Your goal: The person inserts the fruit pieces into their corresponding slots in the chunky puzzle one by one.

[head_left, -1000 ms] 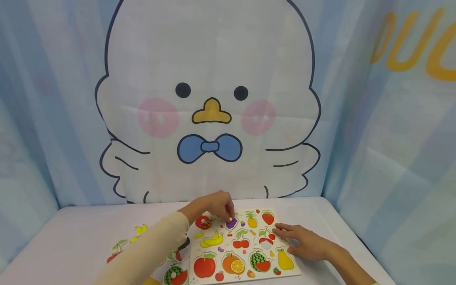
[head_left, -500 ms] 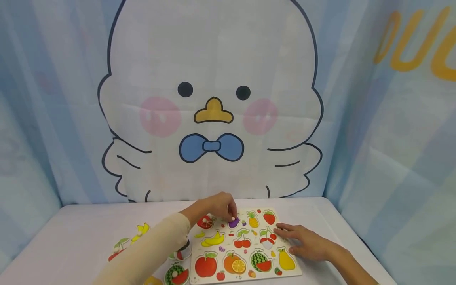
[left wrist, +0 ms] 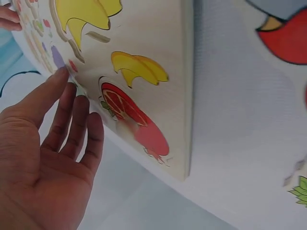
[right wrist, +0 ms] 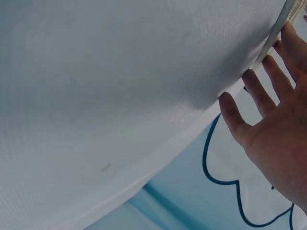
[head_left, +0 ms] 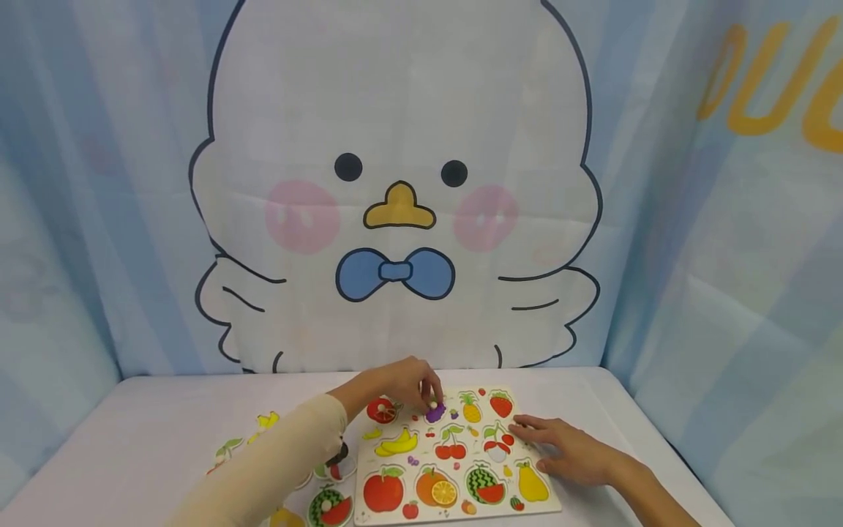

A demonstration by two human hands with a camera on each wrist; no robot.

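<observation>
My left hand (head_left: 413,384) reaches over the back of a wooden fruit puzzle board (head_left: 464,476). Its thumb and fingertips pinch the purple grape puzzle piece (head_left: 435,414) by the pale knob at the grape spot. In the left wrist view, the thumb tip of the left hand (left wrist: 57,143) overlaps the grapes, and the other fingers curl behind it. A pomegranate piece (head_left: 382,410) with a knob sits in the board close by. My right hand (head_left: 569,448) rests with spread, extended fingers on the board's right edge. The right wrist view shows those fingertips (right wrist: 249,75) along that edge.
Loose knobbed pieces lie left of the board, among them a watermelon (head_left: 329,506), bananas (head_left: 267,421) and a yellow piece (head_left: 285,518) partly behind the left sleeve (head_left: 283,446). A printed curtain (head_left: 395,329) stands behind the white table (head_left: 165,410).
The head view has shifted slightly, so everything sits a little further right. The left hand stays at the grape piece with small finger movement; the right hand stays on the board's edge.
</observation>
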